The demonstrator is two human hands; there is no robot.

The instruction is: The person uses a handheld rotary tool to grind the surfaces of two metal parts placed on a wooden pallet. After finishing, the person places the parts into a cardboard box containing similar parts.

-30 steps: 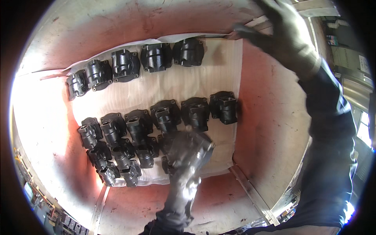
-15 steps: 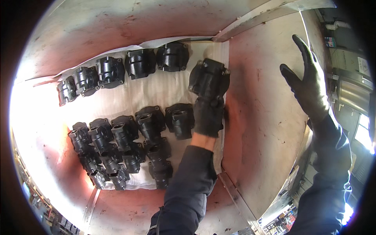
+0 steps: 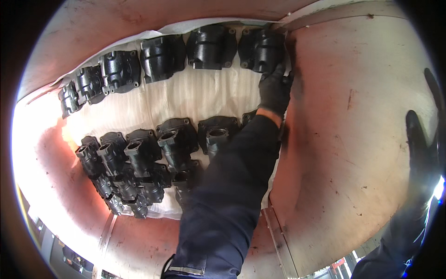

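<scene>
My left hand [image 3: 275, 90], in a black glove, reaches into the far right corner of a large metal bin. Its fingers are closed around the near end of a black cast metal housing [image 3: 261, 49]. That housing lies on a pale liner sheet [image 3: 209, 93], at the right end of a far row of similar castings [image 3: 211, 46]. My right hand [image 3: 420, 139], also gloved, is at the right edge of the view by the bin's right side. It holds nothing visible, with its fingers apart, and part of it is cut off.
Several more black castings [image 3: 176, 139] stand in rows nearer me, partly hidden by my left sleeve. The bin's reddish-stained right wall [image 3: 334, 116] rises close beside my left hand. Its far wall [image 3: 139, 18] runs behind the far row.
My left hand has carried the casting away from me to the end of the far row. The view has moved closer, and my right hand now appears farther toward the right edge.
</scene>
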